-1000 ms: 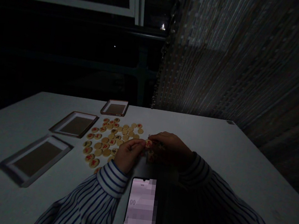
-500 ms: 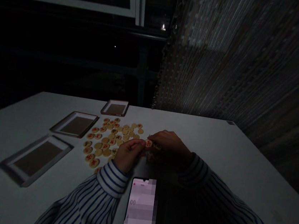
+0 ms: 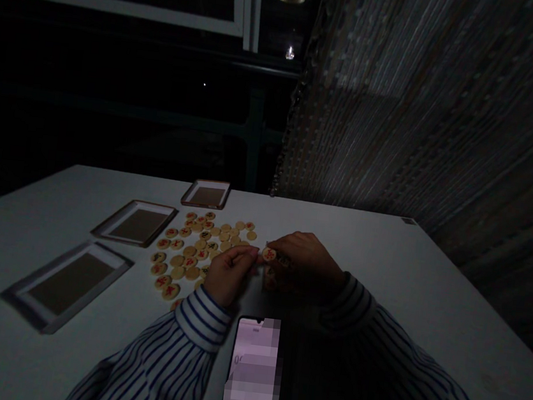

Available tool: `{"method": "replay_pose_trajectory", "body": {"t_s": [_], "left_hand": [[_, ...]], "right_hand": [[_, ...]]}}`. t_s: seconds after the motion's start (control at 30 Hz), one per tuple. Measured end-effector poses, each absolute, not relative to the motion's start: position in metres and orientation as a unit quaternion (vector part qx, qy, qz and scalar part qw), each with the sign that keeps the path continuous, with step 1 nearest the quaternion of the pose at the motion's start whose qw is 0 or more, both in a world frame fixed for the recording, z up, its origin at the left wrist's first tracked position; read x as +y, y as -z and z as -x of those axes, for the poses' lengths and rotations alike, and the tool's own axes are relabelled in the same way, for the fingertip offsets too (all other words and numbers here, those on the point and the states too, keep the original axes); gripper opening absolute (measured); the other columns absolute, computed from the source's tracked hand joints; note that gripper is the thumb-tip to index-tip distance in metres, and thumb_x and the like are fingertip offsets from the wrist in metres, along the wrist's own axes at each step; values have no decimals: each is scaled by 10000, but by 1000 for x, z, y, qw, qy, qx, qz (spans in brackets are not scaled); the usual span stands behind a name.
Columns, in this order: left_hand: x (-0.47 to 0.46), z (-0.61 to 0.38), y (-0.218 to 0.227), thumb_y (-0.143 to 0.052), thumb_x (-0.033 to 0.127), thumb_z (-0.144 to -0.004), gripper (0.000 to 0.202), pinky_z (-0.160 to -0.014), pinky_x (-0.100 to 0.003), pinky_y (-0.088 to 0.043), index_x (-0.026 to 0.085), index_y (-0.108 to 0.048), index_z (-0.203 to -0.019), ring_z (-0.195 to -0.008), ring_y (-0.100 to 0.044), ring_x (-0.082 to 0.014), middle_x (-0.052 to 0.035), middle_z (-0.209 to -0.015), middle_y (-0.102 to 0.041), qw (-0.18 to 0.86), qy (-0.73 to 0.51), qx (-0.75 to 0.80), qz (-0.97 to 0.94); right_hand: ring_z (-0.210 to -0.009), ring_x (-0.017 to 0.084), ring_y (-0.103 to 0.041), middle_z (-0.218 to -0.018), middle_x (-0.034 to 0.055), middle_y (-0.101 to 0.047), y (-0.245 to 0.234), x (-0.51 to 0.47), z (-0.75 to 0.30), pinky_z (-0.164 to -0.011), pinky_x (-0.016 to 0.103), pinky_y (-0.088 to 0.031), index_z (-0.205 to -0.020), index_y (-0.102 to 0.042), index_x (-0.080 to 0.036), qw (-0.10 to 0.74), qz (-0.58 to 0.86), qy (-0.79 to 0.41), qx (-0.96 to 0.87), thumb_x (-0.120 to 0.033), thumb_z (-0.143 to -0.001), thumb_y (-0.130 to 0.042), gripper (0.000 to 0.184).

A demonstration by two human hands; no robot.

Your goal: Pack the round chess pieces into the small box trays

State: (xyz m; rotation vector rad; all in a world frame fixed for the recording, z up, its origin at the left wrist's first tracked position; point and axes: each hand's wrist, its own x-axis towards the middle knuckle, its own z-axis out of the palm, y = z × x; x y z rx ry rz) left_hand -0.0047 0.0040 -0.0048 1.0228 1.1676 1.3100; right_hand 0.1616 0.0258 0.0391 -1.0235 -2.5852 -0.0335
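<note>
Between my hands is a round wooden xiangqi piece [image 3: 268,255] with a red character, its face turned toward me. My right hand [image 3: 305,256] curls over it from the right, with its fingertips at the piece. My left hand [image 3: 230,273] is closed in a pinch, its fingertips just left of that piece; whether anything is between them is hidden. Under my right hand, in deep shadow, more xiangqi pieces [image 3: 271,279] appear to be gathered or stacked. Many loose pieces [image 3: 190,252], some face up in red or black, some blank side up, spread left of my hands.
Three shallow rectangular trays or lids stand on the left: a near one [image 3: 125,262], a middle one [image 3: 171,218] and a far one [image 3: 204,206]. A lit phone [image 3: 254,346] lies in front of me on the white table [image 3: 429,295]. A bead curtain [image 3: 377,110] hangs behind at right.
My left fingertips have drawn slightly away from the red-character piece, which now sits closer to my right fingers. The view has shifted slightly; the loose pieces look the same.
</note>
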Motion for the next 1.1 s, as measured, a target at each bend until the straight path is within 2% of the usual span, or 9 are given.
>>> {"method": "replay_pose_trajectory", "body": {"t_s": [0.27, 0.57, 0.77, 1.1], "left_hand": [[9, 8, 13, -663, 393, -588, 351, -483, -200, -411, 111, -617, -792, -496, -519, -80, -32, -650, -635, 522, -574, 491, -395], [11, 8, 17, -651, 389, -592, 345, -466, -210, -420, 109, -599, -786, -503, -521, -90, -31, -648, -619, 534, -588, 472, -382], [10, 7, 14, -650, 370, -584, 304, -496, -208, -424, 113, -631, -745, -530, -540, -96, -38, -645, -634, 500, -588, 493, -401], [14, 9, 22, -646, 401, -592, 342, -509, -216, -429, 112, -628, -774, -545, -548, -107, -41, -653, -633, 509, -581, 488, -406]], "right_hand": [[-889, 180, -533, -942, 70, -634, -44, 23, -162, -788, 314, -338, -1020, -582, -177, 148, 402, 1, -904, -302, -817, -441, 277], [-845, 188, -554, -913, 80, -642, -43, 25, -163, -740, 292, -359, -1014, -593, -182, 54, 435, 15, -899, -321, -807, -438, 293], [-874, 195, -561, -932, 80, -642, -37, 30, -161, -734, 282, -355, -999, -590, -194, 11, 430, 25, -903, -318, -792, -450, 279], [-768, 195, -592, -850, 74, -660, -36, 36, -154, -638, 272, -349, -873, -604, -201, -53, 439, 27, -896, -356, -779, -434, 248]]}}
